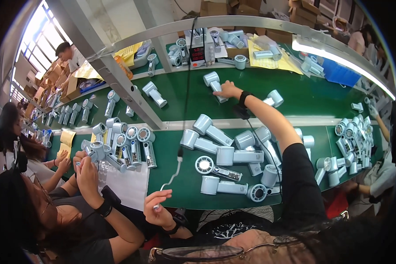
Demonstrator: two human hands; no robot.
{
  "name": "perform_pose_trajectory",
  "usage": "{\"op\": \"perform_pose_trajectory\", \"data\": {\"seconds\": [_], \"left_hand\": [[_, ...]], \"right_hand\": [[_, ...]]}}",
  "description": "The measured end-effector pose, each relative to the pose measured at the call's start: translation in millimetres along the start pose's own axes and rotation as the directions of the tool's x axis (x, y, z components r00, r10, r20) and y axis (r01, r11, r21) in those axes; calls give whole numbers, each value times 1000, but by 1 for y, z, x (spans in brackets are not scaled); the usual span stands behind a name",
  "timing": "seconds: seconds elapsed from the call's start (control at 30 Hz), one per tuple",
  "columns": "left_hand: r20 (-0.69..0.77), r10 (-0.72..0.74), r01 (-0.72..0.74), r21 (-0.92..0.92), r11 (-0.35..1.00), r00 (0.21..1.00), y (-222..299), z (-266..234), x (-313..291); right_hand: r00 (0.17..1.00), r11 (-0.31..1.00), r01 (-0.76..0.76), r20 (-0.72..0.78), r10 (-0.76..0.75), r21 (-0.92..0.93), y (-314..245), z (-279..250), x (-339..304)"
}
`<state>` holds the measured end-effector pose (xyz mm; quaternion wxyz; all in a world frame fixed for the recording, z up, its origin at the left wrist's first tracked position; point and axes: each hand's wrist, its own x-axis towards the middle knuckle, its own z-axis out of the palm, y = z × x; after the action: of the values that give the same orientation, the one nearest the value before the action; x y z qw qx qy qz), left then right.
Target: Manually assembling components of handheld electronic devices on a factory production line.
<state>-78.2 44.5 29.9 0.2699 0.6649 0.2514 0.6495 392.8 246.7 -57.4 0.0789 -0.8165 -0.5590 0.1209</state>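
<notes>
My left hand (157, 210), low in the middle, is closed on a thin white cable (170, 179). A small white end pokes out between its fingers. The cable rises to a dark connector on a black cord (187, 88) that hangs from above. Far out over the green surface behind the divider, my right hand (229, 90) has its fingers round the handle of a light-blue handheld fan (212, 79). Between my arms several similar fans lie on the near bench, among them one with its round grille up (204, 165) and one lying along the front edge (224, 186).
A metal divider (171, 124) crosses between the near bench and the green surface beyond. At left a co-worker's hands (88, 176) work on a fan beside a heap of fans (132, 141). A power supply with a red display (200, 50) and a blue bin (341, 72) stand at the back.
</notes>
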Motion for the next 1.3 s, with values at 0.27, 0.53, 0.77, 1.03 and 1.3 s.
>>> {"op": "perform_pose_trajectory", "data": {"seconds": [0.27, 0.53, 0.77, 1.03, 1.3], "left_hand": [[-202, 96, -108, -51, 993, 975, 7, -2, -6], [235, 75, -28, -195, 980, 969, 43, 31, -23], [664, -70, 273, -208, 939, 744, 71, 91, -40], [557, -10, 97, -127, 987, 830, 78, 118, -58], [539, -6, 72, -102, 992, 842, 78, 121, -61]], "right_hand": [[957, 982, 124, -244, -156, -142, -27, -63, -92], [929, 895, 319, -288, -231, 311, -41, -138, -260], [995, -24, 8, -11, -101, 1000, -82, -87, -395], [994, -715, 100, -96, 47, 692, -114, -37, -418], [990, -691, 140, -89, 109, 709, -122, -31, -421]]}}
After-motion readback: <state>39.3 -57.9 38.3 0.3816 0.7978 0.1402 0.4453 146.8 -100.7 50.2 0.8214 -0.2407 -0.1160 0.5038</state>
